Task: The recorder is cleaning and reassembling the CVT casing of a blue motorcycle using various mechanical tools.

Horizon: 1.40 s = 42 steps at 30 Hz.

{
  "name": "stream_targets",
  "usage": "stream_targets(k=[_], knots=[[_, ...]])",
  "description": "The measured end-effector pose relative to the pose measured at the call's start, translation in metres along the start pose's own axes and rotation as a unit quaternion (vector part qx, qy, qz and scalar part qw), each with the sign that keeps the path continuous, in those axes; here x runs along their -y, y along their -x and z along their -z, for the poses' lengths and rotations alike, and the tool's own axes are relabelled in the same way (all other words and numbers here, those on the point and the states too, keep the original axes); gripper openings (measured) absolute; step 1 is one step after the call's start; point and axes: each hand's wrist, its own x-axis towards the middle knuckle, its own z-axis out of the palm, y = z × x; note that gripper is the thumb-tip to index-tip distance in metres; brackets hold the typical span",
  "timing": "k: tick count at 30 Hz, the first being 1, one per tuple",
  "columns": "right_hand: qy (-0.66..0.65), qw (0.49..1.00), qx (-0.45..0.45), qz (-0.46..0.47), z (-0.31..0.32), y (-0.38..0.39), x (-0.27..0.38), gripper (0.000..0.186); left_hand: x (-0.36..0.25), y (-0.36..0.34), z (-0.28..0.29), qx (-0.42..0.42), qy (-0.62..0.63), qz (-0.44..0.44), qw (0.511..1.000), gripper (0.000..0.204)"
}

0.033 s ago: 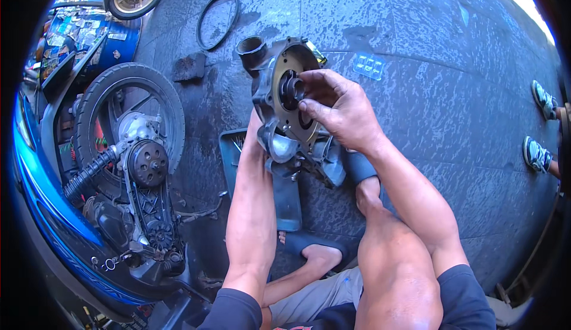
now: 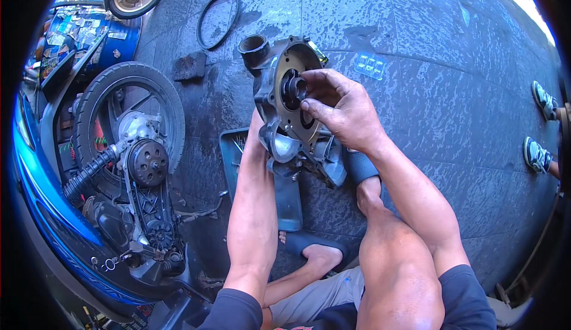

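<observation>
Head view, right hand (image 2: 339, 107) pinching engine cover (image 2: 285, 116) hub, left hand hidden behind, open pavement (image 2: 440, 92) right.

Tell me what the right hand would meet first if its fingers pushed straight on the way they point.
The right hand points left at the engine cover; its fingertips look already on the dark round part in the centre hole, so that comes first.

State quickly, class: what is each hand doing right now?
Left hand: mostly hidden behind the grey metal engine cover; grip cannot be told.
Right hand: fingers closed on the small dark round part at the cover's centre.
</observation>
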Motion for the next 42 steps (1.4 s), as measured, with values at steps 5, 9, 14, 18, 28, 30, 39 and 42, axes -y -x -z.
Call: stream_targets(k=[5,9,14,18,28,30,39,42], knots=[[-0.036,0.999,0.019,-0.02,0.006,-0.002,0.001,0.038,0.01,-0.001,0.016,0.029,-0.035,-0.06,0.997,0.037],[-0.029,0.999,0.003,-0.036,0.011,0.002,-0.002,0.036,0.02,0.001,0.021,0.029,-0.037,-0.077,0.996,0.036],[0.058,0.992,-0.111,-0.031,0.016,-0.005,0.003,0.037,0.029,0.002,0.023,0.023,-0.041,-0.082,0.996,0.035],[0.124,0.98,-0.107,0.111,0.023,-0.035,0.018,0.038,0.034,0.003,0.024,0.017,-0.043,-0.088,0.995,0.035],[0.09,0.979,-0.166,0.076,0.018,-0.044,0.034,0.036,0.036,0.004,0.025,0.005,-0.052,-0.101,0.994,0.033],[0.186,0.967,-0.131,0.118,0.014,-0.062,0.048,0.049,0.038,0.003,0.028,0.001,-0.055,-0.106,0.993,0.033],[0.479,0.854,0.199,0.04,-0.055,-0.129,0.094,0.046,0.069,0.029,0.042,-0.35,-0.265,-0.282,0.853,0.031],[0.501,0.836,0.217,0.054,-0.056,-0.131,0.09,0.035,0.116,0.064,0.036,-0.539,-0.259,-0.365,0.713,0.027]])
